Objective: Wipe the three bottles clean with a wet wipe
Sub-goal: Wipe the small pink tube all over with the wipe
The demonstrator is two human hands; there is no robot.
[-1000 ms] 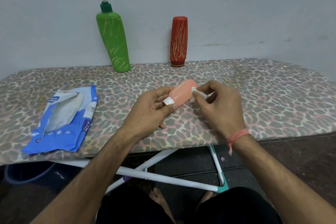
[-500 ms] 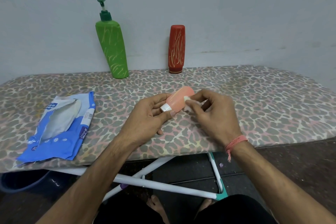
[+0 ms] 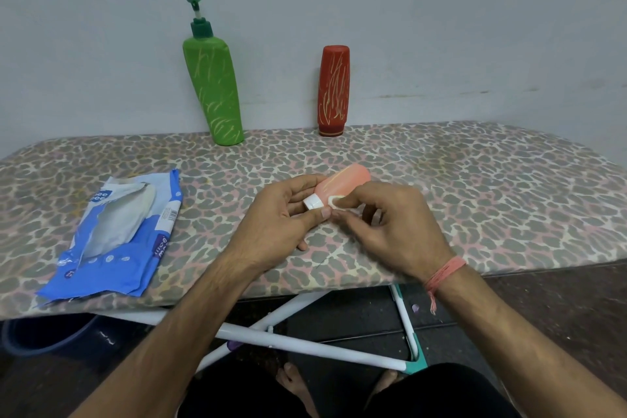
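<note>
— Lying almost flat in the hands, the small pink bottle (image 3: 343,184) has its long axis on a diagonal: the white cap (image 3: 312,202) points near and left, toward the person, and the rounded base points far and right. It is held just above the middle of the leopard-print tabletop (image 3: 475,187).

— Who has hold of it?

— The left hand (image 3: 276,224) grips the cap end, fingers curled behind and the thumb in front. The right hand (image 3: 395,226) pinches a small folded wet wipe (image 3: 336,201) and presses it on the bottle's near side, right beside the cap.

— And a second ago?

— The wipe sat up at the base end. Since then it has slid down the length of the body to the neck, while the left hand's grip has not changed.

— The other two bottles?

— The green pump bottle (image 3: 213,92) and the red bottle (image 3: 334,90) stand upright at the far edge against the wall, well apart from each other, unmoved. The torn-open blue wipe pack (image 3: 115,237) lies on the left of the tabletop.
</note>
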